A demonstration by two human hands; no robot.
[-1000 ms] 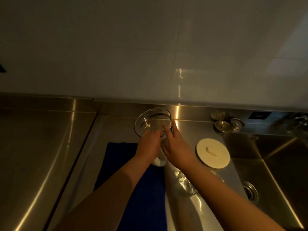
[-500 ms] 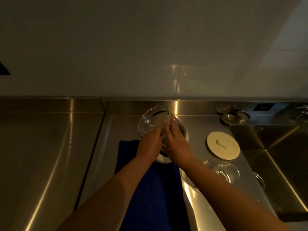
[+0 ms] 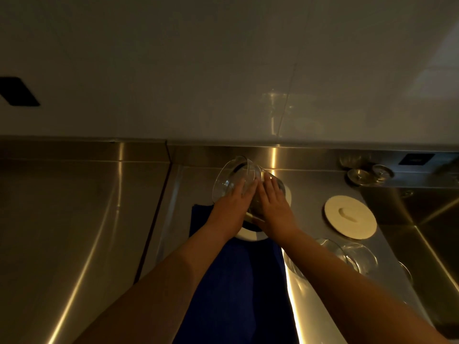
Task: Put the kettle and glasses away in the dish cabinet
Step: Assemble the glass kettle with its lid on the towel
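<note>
Head cam shows we're barely started, honestly. Left hand [image 3: 229, 207] and right hand [image 3: 274, 207] both cup the glass kettle [image 3: 238, 180], tipped with its mouth to the far left, over the far end of the blue towel [image 3: 233, 281] on the steel counter [image 3: 74, 232]. To the right, its cream lid [image 3: 350, 217] and the glasses [image 3: 352, 254] sit near the sink. No cabinet in sight, so I'd say nothing's put away yet.
</note>
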